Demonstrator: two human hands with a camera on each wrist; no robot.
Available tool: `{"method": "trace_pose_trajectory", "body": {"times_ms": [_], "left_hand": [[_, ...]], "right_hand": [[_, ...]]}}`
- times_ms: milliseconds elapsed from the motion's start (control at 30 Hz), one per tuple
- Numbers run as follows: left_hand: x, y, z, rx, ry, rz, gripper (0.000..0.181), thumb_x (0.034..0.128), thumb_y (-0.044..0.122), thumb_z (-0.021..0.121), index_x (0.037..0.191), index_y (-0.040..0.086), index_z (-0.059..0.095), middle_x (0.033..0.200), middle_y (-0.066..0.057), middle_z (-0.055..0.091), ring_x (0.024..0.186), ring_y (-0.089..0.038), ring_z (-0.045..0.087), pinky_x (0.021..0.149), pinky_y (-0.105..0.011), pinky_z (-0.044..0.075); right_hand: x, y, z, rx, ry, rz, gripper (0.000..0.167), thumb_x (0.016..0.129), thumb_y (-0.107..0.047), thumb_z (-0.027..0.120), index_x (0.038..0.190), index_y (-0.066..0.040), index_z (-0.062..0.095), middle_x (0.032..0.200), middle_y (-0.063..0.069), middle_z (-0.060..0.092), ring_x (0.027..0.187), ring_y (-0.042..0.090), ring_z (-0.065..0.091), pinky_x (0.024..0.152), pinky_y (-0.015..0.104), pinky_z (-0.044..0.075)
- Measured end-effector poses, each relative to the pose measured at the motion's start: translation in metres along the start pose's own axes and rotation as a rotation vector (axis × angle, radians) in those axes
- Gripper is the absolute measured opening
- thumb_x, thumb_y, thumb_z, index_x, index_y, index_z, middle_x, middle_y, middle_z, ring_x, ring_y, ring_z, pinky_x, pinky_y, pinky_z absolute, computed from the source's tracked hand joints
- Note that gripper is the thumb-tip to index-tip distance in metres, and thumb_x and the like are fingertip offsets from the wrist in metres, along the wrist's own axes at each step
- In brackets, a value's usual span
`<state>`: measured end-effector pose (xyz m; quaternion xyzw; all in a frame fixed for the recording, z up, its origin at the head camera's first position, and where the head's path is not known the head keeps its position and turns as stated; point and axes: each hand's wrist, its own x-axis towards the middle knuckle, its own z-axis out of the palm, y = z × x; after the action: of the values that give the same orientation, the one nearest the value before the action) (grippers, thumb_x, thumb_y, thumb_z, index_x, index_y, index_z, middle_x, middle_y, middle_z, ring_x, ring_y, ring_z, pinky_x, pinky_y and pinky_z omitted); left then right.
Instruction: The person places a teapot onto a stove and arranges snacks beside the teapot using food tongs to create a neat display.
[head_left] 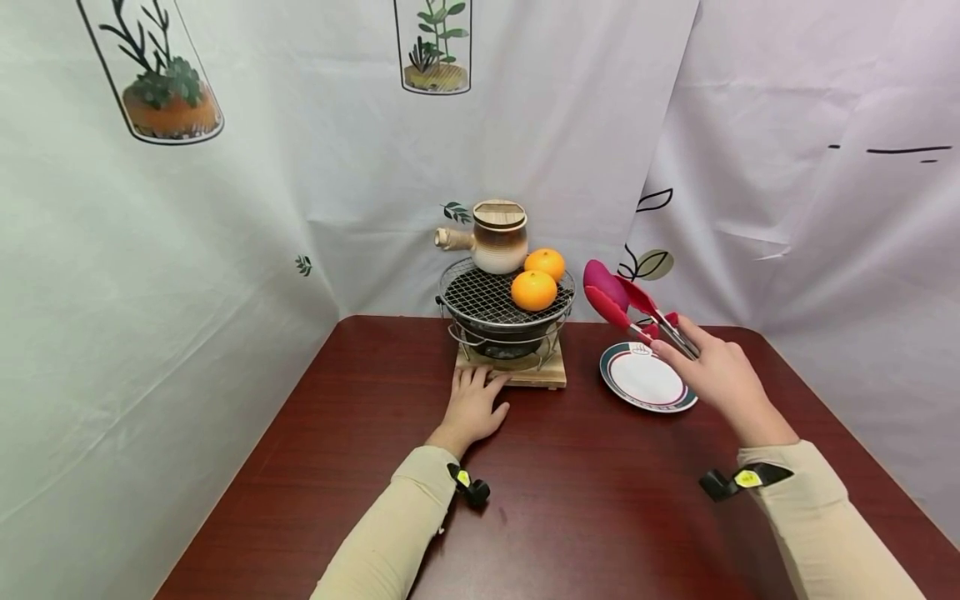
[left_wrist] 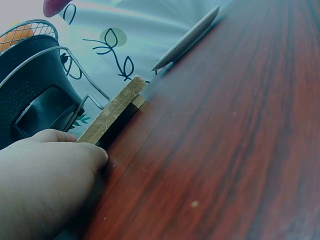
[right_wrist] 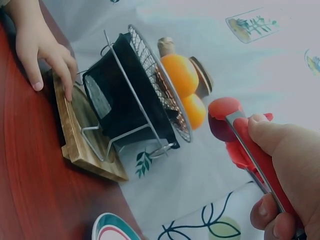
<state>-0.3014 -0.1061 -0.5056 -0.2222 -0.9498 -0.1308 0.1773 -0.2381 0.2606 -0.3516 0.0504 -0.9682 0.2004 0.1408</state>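
My right hand (head_left: 720, 379) grips red-tipped metal tongs (head_left: 607, 307). Pinched in the tongs' red heads is a rounded purple thing (head_left: 604, 279), perhaps a sweet potato, held in the air right of the grill and above the plate's height. My left hand (head_left: 471, 410) rests its fingers on the front edge of a wooden board (head_left: 532, 377), with its thumb out to the side near the table. On that board stands a small black grill (head_left: 480, 298) with a wire mesh top. Two oranges (head_left: 533, 292) lie on the mesh, touching.
A brown and cream clay pot (head_left: 501, 250) with a wooden lid and side handle stands at the mesh's back. Right of the board lies a white plate (head_left: 647, 377) with a coloured rim. Printed cloth walls (head_left: 360, 167) enclose the dark red table (head_left: 360, 433).
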Motion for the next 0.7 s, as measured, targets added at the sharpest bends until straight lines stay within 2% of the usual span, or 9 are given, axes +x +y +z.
{"method": "trace_pose_trajectory", "body": {"times_ms": [267,700], "left_hand": [[0.000,-0.001,0.001,0.004,-0.006,-0.002,0.049,0.0955,0.033,0.066,0.143,0.024,0.057,0.142,-0.013,0.047,0.138,-0.039,0.034,0.116,-0.062,0.018],[0.001,-0.001,0.001,-0.001,-0.011,-0.002,0.050,0.0957,0.033,0.066,0.144,0.024,0.057,0.142,-0.013,0.047,0.137,-0.039,0.034,0.115,-0.062,0.019]], "right_hand": [[0.005,-0.011,-0.003,-0.001,0.014,-0.019,0.088,0.094,-0.069,0.050,0.158,-0.010,0.034,0.139,0.033,0.052,0.116,0.053,0.053,0.083,0.063,0.048],[0.014,-0.031,-0.008,0.015,0.011,-0.053,0.088,0.094,-0.069,0.050,0.158,-0.012,0.034,0.149,0.029,0.044,0.129,0.055,0.045,0.097,0.068,0.040]]}}
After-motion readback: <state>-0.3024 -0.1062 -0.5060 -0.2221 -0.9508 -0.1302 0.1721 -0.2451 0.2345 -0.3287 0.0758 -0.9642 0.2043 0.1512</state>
